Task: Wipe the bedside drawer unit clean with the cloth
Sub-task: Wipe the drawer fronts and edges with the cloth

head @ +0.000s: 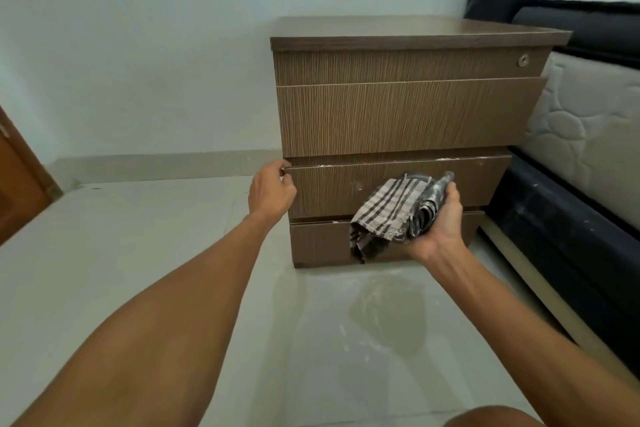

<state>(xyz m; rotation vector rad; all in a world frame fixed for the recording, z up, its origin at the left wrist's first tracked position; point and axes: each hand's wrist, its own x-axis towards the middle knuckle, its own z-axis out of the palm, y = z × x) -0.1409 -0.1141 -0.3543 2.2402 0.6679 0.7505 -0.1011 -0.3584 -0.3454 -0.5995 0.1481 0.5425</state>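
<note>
Right now the left hand (272, 192) is pinching the top left corner of the third drawer front (398, 185) on the brown bedside drawer unit (408, 114), while the right hand (438, 222) is cupping the bunched checked cloth (391, 211) just before it. Judging by this, a pull at one corner is risking skewing the drawer, and the dangling cloth end could be getting caught.

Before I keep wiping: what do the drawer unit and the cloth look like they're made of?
Drawer unit: looks like laminated board with a matte wood-grain finish; fine printed-looking vertical lines, pale chips along the drawer edges. Cloth in the right hand: soft woven fabric, probably cotton, black-and-white check, drooping in loose folds.
</note>
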